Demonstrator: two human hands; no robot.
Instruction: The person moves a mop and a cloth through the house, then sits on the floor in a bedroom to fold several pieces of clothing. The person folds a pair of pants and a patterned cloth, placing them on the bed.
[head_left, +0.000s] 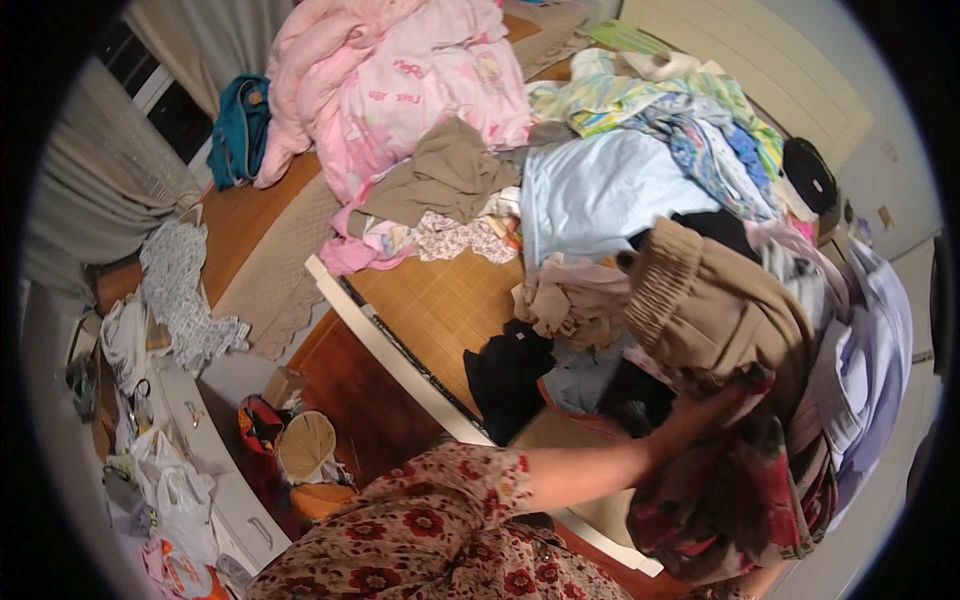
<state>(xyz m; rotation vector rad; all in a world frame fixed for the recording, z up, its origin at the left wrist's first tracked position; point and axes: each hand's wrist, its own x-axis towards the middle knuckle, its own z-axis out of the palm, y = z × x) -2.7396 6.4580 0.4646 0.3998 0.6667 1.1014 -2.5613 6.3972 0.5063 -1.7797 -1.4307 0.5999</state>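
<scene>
My left hand (684, 426) reaches to the right across the bed and grips a dark red and olive patterned garment (720, 502). Its fingers are mostly covered by the cloth. Just beyond the hand are brown trousers (720, 300) with a gathered elastic waistband, partly overlapping the patterned cloth. A lavender garment (862, 382) hangs at the far right, beside the trousers. Of my right arm only a bit of skin (761, 581) shows below the patterned garment; the right hand is hidden. A black garment (510, 367) and a pinkish-beige lacy garment (577, 300) lie left of the trousers.
On the bed mat (427, 300) lie a light blue garment (600, 187), an olive-brown garment (442, 172) and a pink quilt (405, 75). A pale bed rail (405, 360) runs before me. At left stand white drawers (232, 487) with plastic bags (176, 480).
</scene>
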